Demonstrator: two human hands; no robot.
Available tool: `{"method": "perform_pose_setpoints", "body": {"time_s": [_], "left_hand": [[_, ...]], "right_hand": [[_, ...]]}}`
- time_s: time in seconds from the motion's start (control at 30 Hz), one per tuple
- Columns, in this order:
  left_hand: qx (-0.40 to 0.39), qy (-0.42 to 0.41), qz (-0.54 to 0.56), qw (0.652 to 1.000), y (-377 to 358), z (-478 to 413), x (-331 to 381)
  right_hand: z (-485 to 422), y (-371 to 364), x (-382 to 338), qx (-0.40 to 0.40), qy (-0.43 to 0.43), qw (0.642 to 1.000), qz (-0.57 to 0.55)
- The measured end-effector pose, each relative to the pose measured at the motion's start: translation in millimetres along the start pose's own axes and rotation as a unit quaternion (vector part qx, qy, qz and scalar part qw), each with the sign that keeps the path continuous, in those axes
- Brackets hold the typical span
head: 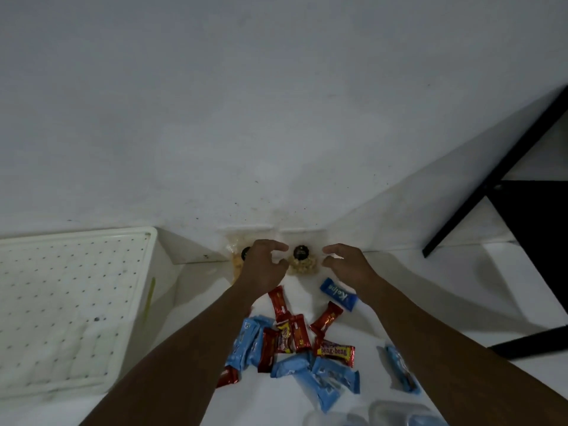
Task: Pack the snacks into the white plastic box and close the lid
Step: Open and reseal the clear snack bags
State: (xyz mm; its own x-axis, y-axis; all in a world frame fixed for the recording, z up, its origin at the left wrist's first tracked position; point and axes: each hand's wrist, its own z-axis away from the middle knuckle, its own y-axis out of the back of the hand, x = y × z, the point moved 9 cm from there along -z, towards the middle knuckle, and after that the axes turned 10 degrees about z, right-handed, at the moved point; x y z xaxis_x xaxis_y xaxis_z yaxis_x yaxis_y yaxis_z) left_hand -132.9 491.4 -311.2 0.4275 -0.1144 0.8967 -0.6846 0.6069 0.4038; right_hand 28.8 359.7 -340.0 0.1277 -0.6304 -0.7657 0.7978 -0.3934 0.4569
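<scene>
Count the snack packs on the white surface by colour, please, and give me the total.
Red wrappers: 7 (one partly hidden by the left arm)
Light blue wrappers: about 6 (they overlap)
Dark blue wrapper: 1
Clear bags: 2
Total: about 16

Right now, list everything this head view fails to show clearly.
- White plastic box: contents hidden by its dotted lid; the left edge cuts it off.
- Clear snack bag at the wall: mostly covered by the left hand.
- Light blue packet: partly under the right forearm.
- Clear containers: cut off by the bottom edge, blurred.
- Black label on the middle bag: print too small to read.
</scene>
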Motion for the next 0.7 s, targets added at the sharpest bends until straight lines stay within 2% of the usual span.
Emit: {"method": "perform_pose_setpoints", "body": {"time_s": [0.07,0.2,0.33,0.57,0.7], "left_hand": [[-0.039,0.019,0.01,0.999,-2,20,1],[-0.132,0.054,-0.04,0.989,-15,76,0],[-0.196,0.031,-0.065,0.978,-34,141,-3],[-0.299,0.029,-0.088,0.95,-88,230,-35],[-0.342,0.015,-0.119,0.932,-112,259,-50]], "right_hand": [[23,2,1,-0.012,-0.024,1.0,-0.003],[89,0,9,-0.034,-0.046,0.998,-0.01],[155,-12,38,-0.053,-0.048,0.997,-0.02],[244,-25,116,-0.014,-0.098,0.994,0.036],[283,-37,153,-0.032,-0.129,0.985,0.106]]}}
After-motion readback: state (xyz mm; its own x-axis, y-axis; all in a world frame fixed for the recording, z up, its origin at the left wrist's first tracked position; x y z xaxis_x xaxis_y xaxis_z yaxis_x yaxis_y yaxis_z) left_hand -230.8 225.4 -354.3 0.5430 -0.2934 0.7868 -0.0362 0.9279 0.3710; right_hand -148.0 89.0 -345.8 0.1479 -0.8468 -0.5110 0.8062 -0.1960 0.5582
